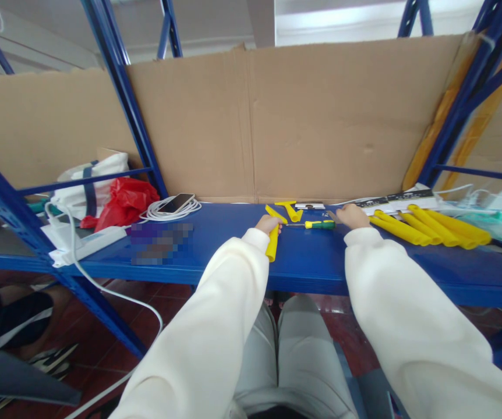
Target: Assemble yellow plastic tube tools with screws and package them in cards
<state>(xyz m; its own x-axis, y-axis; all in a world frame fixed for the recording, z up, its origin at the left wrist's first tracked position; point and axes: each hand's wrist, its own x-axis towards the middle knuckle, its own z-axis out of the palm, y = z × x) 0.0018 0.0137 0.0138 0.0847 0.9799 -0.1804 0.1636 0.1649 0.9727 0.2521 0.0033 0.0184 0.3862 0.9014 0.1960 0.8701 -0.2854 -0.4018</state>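
My left hand point(269, 224) is wrapped round a yellow T-shaped piece point(272, 247) with a thick tubular handle, its crossbar sticking out above the fingers. A second yellow T-shaped piece point(293, 212) lies just beyond, towards the cardboard. Between my hands rests a screwdriver point(320, 224) with a green and yellow handle, its shaft pointing left. My right hand point(353, 216) is at the shelf surface right of the screwdriver, fingers drawn together at a small metallic item; what they grip is too small to name.
Several yellow tubular handles point(434, 227) lie at the right, before a white and black box point(393, 201). A small flat case point(310, 205) is at the back. Left are a coiled white cable point(155, 213), a phone point(178, 202), a red bag point(128, 201) and a power strip point(98, 241). Cardboard point(321, 122) backs the shelf.
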